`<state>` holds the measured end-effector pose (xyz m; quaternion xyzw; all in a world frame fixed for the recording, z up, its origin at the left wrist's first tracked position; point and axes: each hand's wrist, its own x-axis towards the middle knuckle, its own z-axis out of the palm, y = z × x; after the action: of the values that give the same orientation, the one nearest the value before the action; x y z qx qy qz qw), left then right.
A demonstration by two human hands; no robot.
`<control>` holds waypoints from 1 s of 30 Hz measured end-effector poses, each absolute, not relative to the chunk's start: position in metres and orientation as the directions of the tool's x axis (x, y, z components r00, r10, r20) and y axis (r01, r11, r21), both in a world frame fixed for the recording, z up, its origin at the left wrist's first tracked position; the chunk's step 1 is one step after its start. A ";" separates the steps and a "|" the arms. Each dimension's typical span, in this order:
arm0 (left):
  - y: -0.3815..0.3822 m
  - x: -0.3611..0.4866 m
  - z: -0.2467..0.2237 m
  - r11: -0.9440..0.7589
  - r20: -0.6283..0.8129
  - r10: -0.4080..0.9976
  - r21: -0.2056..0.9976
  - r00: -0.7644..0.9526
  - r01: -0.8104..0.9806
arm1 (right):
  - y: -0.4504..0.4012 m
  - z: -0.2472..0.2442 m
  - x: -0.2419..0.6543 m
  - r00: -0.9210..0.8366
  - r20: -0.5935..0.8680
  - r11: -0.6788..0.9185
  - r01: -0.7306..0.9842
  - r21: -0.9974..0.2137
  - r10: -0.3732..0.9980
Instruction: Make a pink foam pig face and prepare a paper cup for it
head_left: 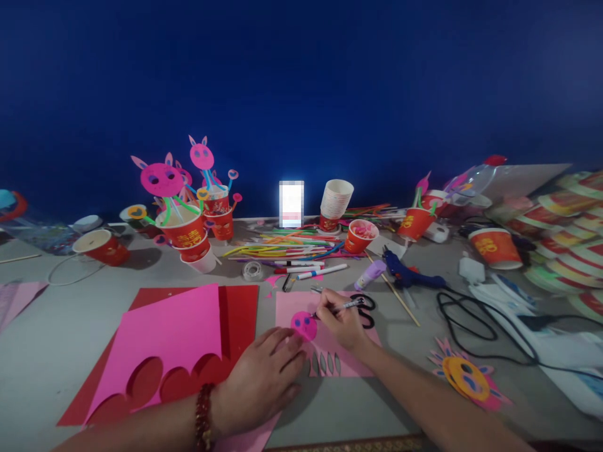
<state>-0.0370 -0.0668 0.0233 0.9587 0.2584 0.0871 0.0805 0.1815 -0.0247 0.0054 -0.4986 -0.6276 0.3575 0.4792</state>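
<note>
A small round magenta paper face [304,326] with blue eyes lies on a light pink sheet [362,358] that has narrow leaf-shaped cutouts. My left hand [264,380] lies flat with its fingers spread, fingertips at the lower left edge of the face. Pinched in my right hand [340,320] is a pen [346,305], its tip by the right side of the face. Black-handled scissors [366,311] rest on the sheet just right of my right hand.
Magenta paper [179,333] with round cutouts lies over red card [240,320] at left. Behind are pipe cleaners [277,245], markers and paper cups [362,236]. A glue stick [370,275], a wooden stick, a blue glue gun [409,272] and its cord lie right.
</note>
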 end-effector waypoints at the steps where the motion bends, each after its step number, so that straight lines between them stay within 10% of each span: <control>1: -0.067 -0.037 0.023 -0.853 0.128 0.510 0.201 0.851 0.482 | -0.025 0.006 0.181 -0.042 0.246 0.248 0.283 -0.927 0.968; 30: -0.067 -0.036 0.023 -0.856 0.129 0.508 0.187 0.851 0.483 | -0.023 0.008 0.180 -0.030 0.251 0.246 0.338 -0.908 0.967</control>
<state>-0.0364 -0.0667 0.0227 0.9593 0.2582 0.0874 0.0739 0.1802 -0.0226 0.0081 -0.5143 -0.6344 0.3351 0.4698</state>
